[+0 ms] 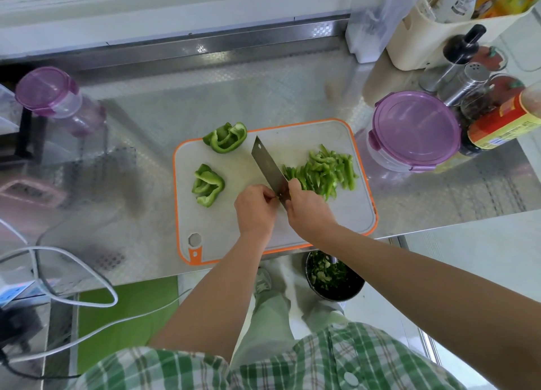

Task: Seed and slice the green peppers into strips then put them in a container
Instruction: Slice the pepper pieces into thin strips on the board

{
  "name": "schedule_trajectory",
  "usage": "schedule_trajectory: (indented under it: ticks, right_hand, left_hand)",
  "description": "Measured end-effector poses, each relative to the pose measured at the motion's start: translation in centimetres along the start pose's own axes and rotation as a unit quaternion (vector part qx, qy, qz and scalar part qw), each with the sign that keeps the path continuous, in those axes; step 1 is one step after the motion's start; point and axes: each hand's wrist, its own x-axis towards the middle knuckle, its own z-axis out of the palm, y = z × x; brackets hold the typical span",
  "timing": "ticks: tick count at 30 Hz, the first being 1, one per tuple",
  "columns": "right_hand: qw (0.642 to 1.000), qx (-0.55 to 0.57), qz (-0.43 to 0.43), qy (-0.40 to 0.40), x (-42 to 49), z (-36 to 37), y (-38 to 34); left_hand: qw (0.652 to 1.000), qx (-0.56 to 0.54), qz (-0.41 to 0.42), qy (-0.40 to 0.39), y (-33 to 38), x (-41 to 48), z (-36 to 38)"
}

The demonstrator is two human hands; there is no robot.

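On the white cutting board (234, 231) with an orange rim lie two piles of large green pepper pieces, one at the far left corner (226, 137) and one at the left (208, 185). A heap of cut pepper strips (325, 170) lies at the right. My right hand (307, 208) grips the handle of a cleaver (268, 164), whose blade points away across the board. My left hand (256, 208) is curled beside the blade's heel, pinching a small bit of pepper that is mostly hidden.
A round container with a purple lid (415, 129) stands right of the board. Another purple-lidded container (55, 97) stands far left. Bottles and shakers (468, 76) crowd the back right. A dark bin of pepper scraps (333, 275) sits on the floor below the counter edge. White cables (73, 272) loop at left.
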Motion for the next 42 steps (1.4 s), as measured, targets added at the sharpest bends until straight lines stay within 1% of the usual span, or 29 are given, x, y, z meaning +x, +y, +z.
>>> schedule_trajectory:
  ticks: [3, 6, 8, 10, 12, 15, 18, 21, 22, 24, 25, 27, 28, 30, 32, 33, 35, 37, 39, 40, 42]
  right_hand:
    - [1.0, -0.015, 0.002, 0.005, 0.3, -0.2, 0.2]
    - [0.999, 0.011, 0.029, 0.032, 0.8, -1.0, 0.9]
    - [0.998, 0.034, 0.02, 0.043, 0.8, -1.3, 1.3]
    - [0.998, 0.049, -0.001, 0.043, 0.4, -1.4, 0.9]
    - [0.997, 0.065, -0.017, 0.037, -0.1, -1.0, 0.1]
    - [0.998, 0.06, -0.029, 0.01, -0.5, 0.4, -0.6]
    - [0.998, 0.06, -0.011, 0.016, -0.6, 0.5, 0.4]
    - [0.996, 0.064, 0.043, 0.052, -0.3, -0.8, 1.6]
    - [0.995, 0.065, 0.044, 0.058, -0.3, -1.1, 1.6]
    - [0.997, 0.061, 0.005, 0.038, -0.5, -1.2, 0.9]
    - [0.998, 0.055, -0.024, 0.019, -0.6, -0.8, 0.5]
    - [0.998, 0.039, -0.052, -0.003, -0.7, 0.0, 0.2]
    - [0.998, 0.038, -0.04, 0.006, -0.5, 0.1, 0.4]
    - [0.997, 0.057, 0.017, 0.052, -0.1, -0.3, 0.8]
    - [0.992, 0.082, 0.05, 0.079, -0.1, -0.9, 1.2]
    - [0.992, 0.088, 0.041, 0.074, -0.2, -1.1, 1.3]
    - [0.996, 0.081, 0.003, 0.04, -0.6, -0.9, 1.3]
    - [0.997, 0.071, 0.011, 0.035, -0.5, -0.8, 1.4]
    - [0.993, 0.082, 0.051, 0.067, -0.1, -1.1, 1.4]
    - [0.991, 0.091, 0.055, 0.076, -0.1, -1.3, 1.3]
    - [0.993, 0.099, 0.017, 0.069, -0.2, -1.6, 0.8]
  left_hand:
    - [1.0, -0.001, 0.005, -0.002, 0.0, 0.1, 0.2]
    - [1.0, -0.009, 0.012, -0.007, -0.2, 0.2, 0.1]
    - [1.0, -0.014, 0.018, -0.012, -0.4, 0.2, -0.1]
    - [1.0, -0.018, 0.015, -0.001, -0.5, 0.1, -0.4]
    - [0.999, -0.015, 0.016, 0.032, -0.6, 0.0, -0.9]
    - [0.997, -0.003, 0.023, 0.074, -1.3, 0.1, -1.8]
    - [0.992, 0.025, 0.034, 0.118, -1.8, 0.2, -2.8]
    - [0.976, 0.087, 0.03, 0.197, -2.0, 0.3, -4.1]
    - [0.968, 0.11, 0.025, 0.225, -2.1, 0.5, -4.6]
    - [0.952, 0.159, -0.006, 0.26, -2.5, 0.9, -5.2]
    - [0.949, 0.171, -0.034, 0.261, -2.8, 1.2, -5.5]
    - [0.961, 0.15, -0.095, 0.213, -3.1, 1.5, -6.0]
    - [0.968, 0.13, -0.116, 0.182, -3.3, 1.7, -6.2]
    - [0.976, 0.099, -0.125, 0.146, -3.7, 2.1, -6.5]
    - [0.982, 0.086, -0.116, 0.123, -4.1, 2.4, -6.7]
    - [0.985, 0.084, -0.109, 0.108, -4.2, 2.6, -6.7]
    - [0.987, 0.086, -0.102, 0.088, -4.5, 2.8, -6.6]
    - [0.988, 0.091, -0.093, 0.087, -4.7, 2.9, -6.6]
    - [0.992, 0.076, -0.055, 0.083, -4.7, 2.7, -6.6]
    - [0.995, 0.059, -0.031, 0.074, -4.5, 2.5, -6.5]
    - [0.998, 0.037, 0.009, 0.048, -3.9, 2.1, -6.4]
